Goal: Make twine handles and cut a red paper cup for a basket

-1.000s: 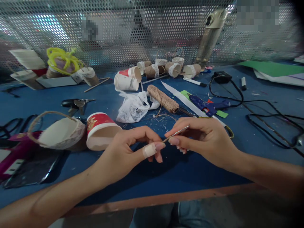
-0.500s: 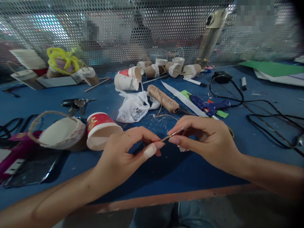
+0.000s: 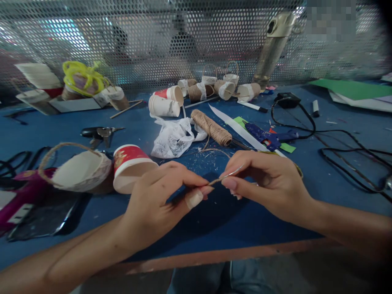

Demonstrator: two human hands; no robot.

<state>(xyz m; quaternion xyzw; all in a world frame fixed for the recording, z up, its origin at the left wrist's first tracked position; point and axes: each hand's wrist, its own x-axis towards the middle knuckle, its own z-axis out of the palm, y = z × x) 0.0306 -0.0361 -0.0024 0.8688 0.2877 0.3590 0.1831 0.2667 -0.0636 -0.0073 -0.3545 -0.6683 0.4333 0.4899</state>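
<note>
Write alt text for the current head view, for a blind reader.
The left hand and right hand pinch a thin brown strand above a blue table. Beyond lie a twine spool, white lace and a blue glue gun; at left, a red cup and a basket.

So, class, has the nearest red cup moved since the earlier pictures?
No: the red cup keeps its place on the blue table, beside the handled basket.
</note>
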